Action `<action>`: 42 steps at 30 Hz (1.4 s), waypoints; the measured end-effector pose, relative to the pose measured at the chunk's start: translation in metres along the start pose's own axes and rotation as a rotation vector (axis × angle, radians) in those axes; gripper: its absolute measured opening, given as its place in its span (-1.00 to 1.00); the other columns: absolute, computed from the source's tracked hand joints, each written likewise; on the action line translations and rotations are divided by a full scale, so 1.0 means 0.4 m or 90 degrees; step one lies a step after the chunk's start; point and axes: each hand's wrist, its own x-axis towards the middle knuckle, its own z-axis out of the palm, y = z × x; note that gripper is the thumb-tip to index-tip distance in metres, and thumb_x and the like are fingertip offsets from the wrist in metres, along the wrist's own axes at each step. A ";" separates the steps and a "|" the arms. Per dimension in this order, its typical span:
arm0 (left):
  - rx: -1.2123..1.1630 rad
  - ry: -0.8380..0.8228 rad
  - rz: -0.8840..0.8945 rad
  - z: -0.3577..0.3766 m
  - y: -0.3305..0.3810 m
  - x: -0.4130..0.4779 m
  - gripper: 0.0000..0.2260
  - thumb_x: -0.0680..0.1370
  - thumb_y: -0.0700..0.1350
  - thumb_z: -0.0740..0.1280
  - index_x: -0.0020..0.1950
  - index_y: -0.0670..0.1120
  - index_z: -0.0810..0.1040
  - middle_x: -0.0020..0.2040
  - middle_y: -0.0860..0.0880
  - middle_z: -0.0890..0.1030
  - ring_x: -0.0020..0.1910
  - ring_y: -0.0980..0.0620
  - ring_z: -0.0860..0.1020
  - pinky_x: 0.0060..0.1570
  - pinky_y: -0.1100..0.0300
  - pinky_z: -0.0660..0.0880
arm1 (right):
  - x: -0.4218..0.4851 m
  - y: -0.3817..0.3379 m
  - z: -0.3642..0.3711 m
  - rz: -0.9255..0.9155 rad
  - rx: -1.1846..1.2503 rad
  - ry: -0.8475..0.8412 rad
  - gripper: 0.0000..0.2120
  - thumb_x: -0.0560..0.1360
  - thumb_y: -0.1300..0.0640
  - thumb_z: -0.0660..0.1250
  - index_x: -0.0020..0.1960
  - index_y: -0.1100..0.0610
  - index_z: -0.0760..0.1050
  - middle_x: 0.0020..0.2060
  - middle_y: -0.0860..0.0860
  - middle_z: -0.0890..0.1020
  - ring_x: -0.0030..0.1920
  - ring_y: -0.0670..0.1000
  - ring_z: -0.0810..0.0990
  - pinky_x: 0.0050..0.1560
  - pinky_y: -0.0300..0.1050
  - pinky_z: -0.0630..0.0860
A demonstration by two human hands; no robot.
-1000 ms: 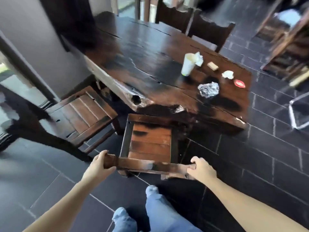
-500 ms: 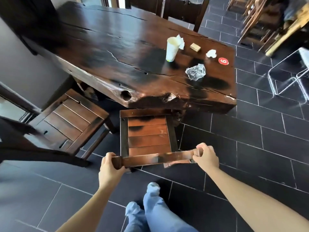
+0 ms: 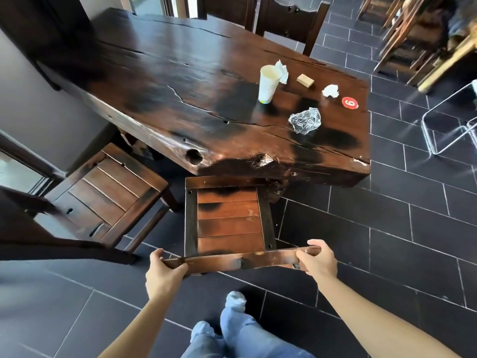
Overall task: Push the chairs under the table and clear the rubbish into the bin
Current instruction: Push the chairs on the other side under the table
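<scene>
A slatted wooden chair [image 3: 228,220] stands in front of me, the front of its seat just under the edge of the dark wooden table [image 3: 180,86]. My left hand [image 3: 162,272] grips the left end of its top rail and my right hand [image 3: 318,260] grips the right end. On the table's right part lie a white paper cup [image 3: 268,83] with a tissue behind it, a small tan block [image 3: 305,80], a crumpled white napkin [image 3: 331,90], a ball of foil [image 3: 305,120] and a red disc marked 6 [image 3: 350,102].
A second wooden chair [image 3: 103,195] stands pulled out and angled to the left. Two more chairs [image 3: 289,19] are at the table's far side. A clear stool [image 3: 449,125] stands at the right on the dark tiled floor, with other furniture behind it. No bin is in view.
The chair has slid toward the table and straightened square to its edge. Both hands stay on the top rail and my view has come closer.
</scene>
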 end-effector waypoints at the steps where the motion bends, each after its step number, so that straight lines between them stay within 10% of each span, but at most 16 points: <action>1: 0.006 0.001 0.001 -0.001 -0.004 0.006 -0.38 0.33 -0.13 0.47 0.35 -0.02 0.35 0.10 -0.11 0.55 0.09 -0.20 0.54 0.12 0.01 0.48 | 0.001 0.000 0.002 0.000 0.003 0.007 -0.62 0.34 0.17 0.52 0.10 -0.03 0.51 -0.03 0.00 0.57 -0.01 0.11 0.59 -0.07 0.08 0.67; 8: -0.033 -0.003 -0.026 -0.007 -0.001 0.034 -0.53 0.08 -0.02 0.41 -0.02 0.05 0.46 -0.11 -0.06 0.55 -0.03 -0.17 0.59 0.02 -0.08 0.58 | -0.011 -0.006 0.015 0.026 0.035 0.048 -0.71 0.34 0.14 0.51 -0.04 -0.10 0.51 -0.13 -0.05 0.57 -0.07 0.09 0.60 -0.12 0.09 0.66; 30: 0.061 -0.049 0.049 -0.152 0.166 0.376 -0.53 0.26 -0.20 0.52 0.15 -0.10 0.56 -0.10 -0.12 0.58 -0.25 -0.10 0.57 -0.12 -0.07 0.63 | -0.129 -0.186 0.230 0.122 0.176 0.142 -0.76 0.33 0.17 0.52 -0.10 -0.05 0.54 -0.28 -0.19 0.49 -0.12 0.07 0.57 -0.03 0.11 0.64; 42: 0.148 -0.093 0.142 -0.223 0.246 0.527 -0.50 0.29 -0.12 0.53 0.20 -0.12 0.53 0.04 -0.18 0.61 -0.05 -0.18 0.60 -0.06 -0.11 0.62 | -0.179 -0.268 0.344 0.145 0.204 0.165 -0.74 0.33 0.15 0.53 -0.10 -0.08 0.51 -0.25 -0.15 0.51 -0.11 0.06 0.58 -0.05 0.12 0.65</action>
